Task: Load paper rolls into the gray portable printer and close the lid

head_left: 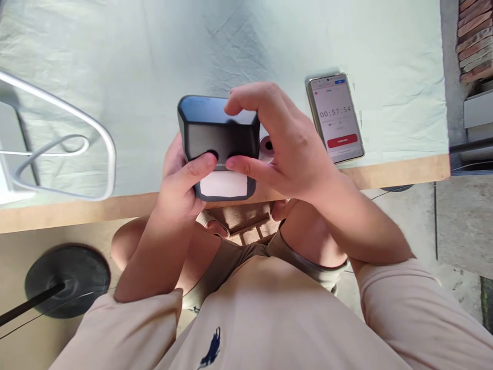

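A black box-shaped handheld device (pixel 221 134), which looks like a portable label printer, is held up over the table's front edge. Its upper face is glossy and bluish, and a white patch (pixel 223 184) shows at its lower end. My left hand (pixel 184 177) grips its left side, thumb on the front and the other fingers hidden behind. My right hand (pixel 287 146) holds the right side, with its thumb on the front and index finger bent over the glossy top. Partly hidden behind the right hand is a small pinkish ring with a dark centre (pixel 267 145).
A phone (pixel 337 119) showing a running timer lies right of my hands on the pale cloth-covered table (pixel 154 61). At left, a white curved tube (pixel 110 159) and a cable stand beside a white object. A round black base (pixel 68 280) is on the floor.
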Available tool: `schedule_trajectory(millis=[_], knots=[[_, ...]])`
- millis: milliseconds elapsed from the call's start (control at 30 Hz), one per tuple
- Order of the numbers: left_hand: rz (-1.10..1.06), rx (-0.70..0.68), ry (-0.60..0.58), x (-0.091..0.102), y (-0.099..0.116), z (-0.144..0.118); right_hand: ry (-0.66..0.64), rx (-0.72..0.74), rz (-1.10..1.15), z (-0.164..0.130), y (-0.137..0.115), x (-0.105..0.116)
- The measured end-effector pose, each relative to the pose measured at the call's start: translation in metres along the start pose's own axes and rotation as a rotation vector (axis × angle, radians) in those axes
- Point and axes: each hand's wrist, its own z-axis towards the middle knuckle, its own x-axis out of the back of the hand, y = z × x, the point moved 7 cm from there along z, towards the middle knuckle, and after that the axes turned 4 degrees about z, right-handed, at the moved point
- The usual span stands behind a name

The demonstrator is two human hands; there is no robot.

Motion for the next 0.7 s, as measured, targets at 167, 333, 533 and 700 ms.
schedule_trajectory(millis=[167,333,533,700], knots=[[-0.147,-0.001,-0.029,-0.019,0.006,-0.003,0.019,0.045,0.027,0.000,0.004,0.006],[-0.148,-0.007,0.149,-0.010,0.002,-0.003,-0.008,0.067,0.054,-0.002,0.007,0.006],[-0.110,0.026,0.233,0.010,-0.008,0.001,-0.081,0.053,0.072,-0.003,0.007,0.003],[-0.193,0.094,0.120,-0.006,-0.006,0.005,0.156,0.013,-0.083,-0.005,0.005,0.018]])
